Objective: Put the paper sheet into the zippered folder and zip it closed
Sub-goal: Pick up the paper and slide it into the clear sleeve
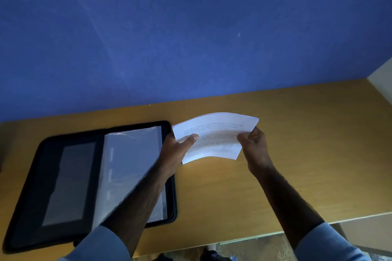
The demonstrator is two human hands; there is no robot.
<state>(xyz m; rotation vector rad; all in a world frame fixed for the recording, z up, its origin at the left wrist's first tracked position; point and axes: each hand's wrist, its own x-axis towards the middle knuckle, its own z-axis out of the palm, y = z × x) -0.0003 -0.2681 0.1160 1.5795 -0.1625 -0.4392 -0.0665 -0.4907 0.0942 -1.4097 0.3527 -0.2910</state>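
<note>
A white printed paper sheet (214,135) is held in the air just above the desk, bowed upward in the middle. My left hand (177,150) grips its left edge with the thumb on top. My right hand (255,146) pinches its right edge. The black zippered folder (70,178) lies open flat on the desk to the left of the sheet. Clear plastic sleeves (129,165) fill its right half, and a grey pocket panel sits in its left half. My left forearm crosses over the folder's lower right part and hides it.
The wooden desk (297,154) runs along a blue wall (191,38). Its front edge runs at the lower right, with floor and a shoe below. A pale side wall stands at the far right.
</note>
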